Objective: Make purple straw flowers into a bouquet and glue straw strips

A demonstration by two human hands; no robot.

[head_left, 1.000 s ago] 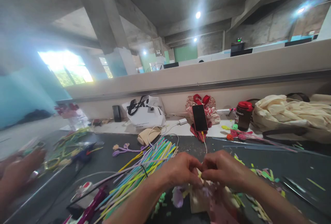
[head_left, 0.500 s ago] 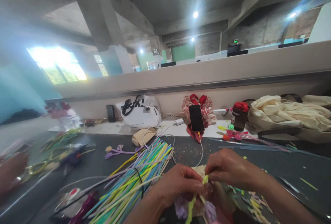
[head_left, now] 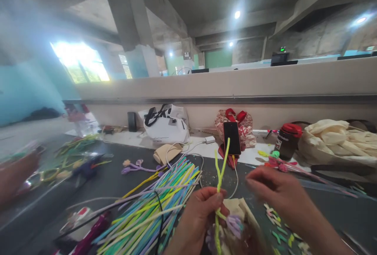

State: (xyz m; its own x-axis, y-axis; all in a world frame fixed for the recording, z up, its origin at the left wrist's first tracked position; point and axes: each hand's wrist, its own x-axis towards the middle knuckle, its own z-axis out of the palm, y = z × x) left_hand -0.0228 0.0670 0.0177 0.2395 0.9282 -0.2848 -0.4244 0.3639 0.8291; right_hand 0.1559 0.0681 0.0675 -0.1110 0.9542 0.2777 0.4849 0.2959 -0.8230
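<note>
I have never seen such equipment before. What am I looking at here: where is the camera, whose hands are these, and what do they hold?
There is no machine here. A camera worn on a person's head looks forward and down, so you see roughly what the wearer faces.

The left hand grips a yellow stem, whose two loose ends spread above the fingers. The right hand is apart from it, fingers bent; it is blurred, so I cannot tell whether it holds anything.

On the dark table lie a bundle of coloured strips and small cut pieces. Behind, a phone with a cable leans on a patterned bag. The blurred hand at the far left is another person's.
</note>
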